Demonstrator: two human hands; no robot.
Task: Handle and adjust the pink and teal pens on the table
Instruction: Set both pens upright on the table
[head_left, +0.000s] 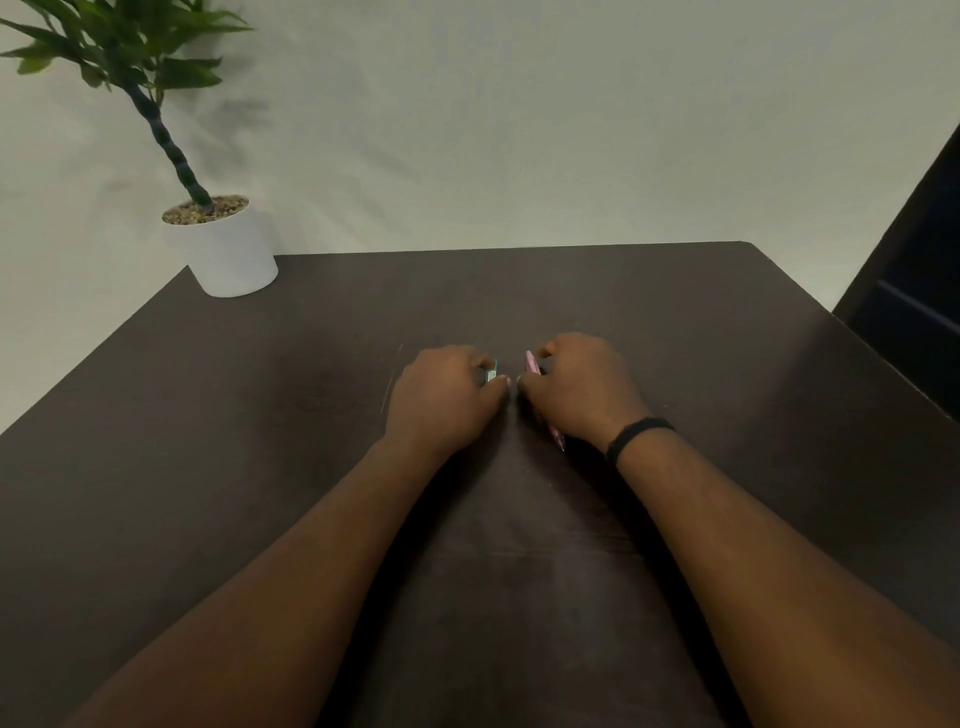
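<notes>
Mid-table (519, 571), near centre: both hands down, knuckles up, thumbs nearly touching.

Left hand (441, 395) curled closed around teal pen (490, 373); only a short stub with a pale label visible past thumb and forefinger. Rest hidden inside the fist.

Right hand (582, 389) closed over pink pen (531, 362); one end poking out beyond the fingers on the far side, other end emerging below the heel of the palm, toward the wrist with the black band (639, 434).

Risks, as judged: hands crowded close, so any twist likely to knock one pen against the other. Pink pen held mid-barrel under the palm, apt to roll or slip out on release. Teal pen buried in the fist, hard to turn without a regrip, could drop.

Pink pen long axis: running away from the body, far end tilted slightly left. Tip versus cap end: cannot tell. Teal pen axis: too little showing to call; exposed stub facing right, toward the pink pen.

Potted plant (223, 244) at far left corner, well apart.
</notes>
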